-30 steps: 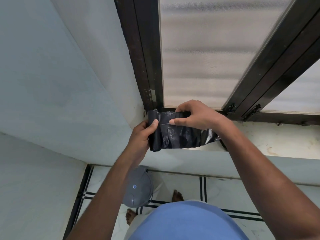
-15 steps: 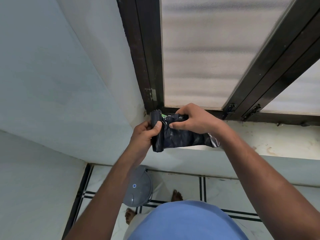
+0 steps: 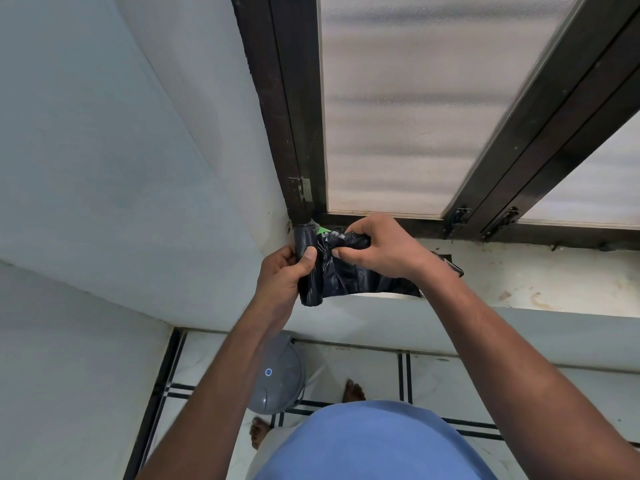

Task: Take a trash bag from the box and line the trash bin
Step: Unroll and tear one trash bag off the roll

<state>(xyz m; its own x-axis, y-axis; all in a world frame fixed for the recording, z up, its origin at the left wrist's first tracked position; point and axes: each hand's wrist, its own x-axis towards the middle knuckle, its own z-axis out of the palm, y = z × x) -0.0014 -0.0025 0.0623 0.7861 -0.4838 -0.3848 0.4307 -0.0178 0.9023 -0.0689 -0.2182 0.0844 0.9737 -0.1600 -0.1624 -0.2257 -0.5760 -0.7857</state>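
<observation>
from my feed the left hand (image 3: 282, 275) grips the black trash bag roll (image 3: 309, 268); right hand (image 3: 377, 245) pinches its loose bag (image 3: 349, 271) over the windowsill (image 3: 540, 282)

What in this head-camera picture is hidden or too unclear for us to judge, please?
- Trash bin: the left forearm and the shirt cover much of it; whether it is lined cannot be told.
- Bag roll: the left hand and right hand hide how far a bag is torn off.
- Box: none can be made out.
</observation>
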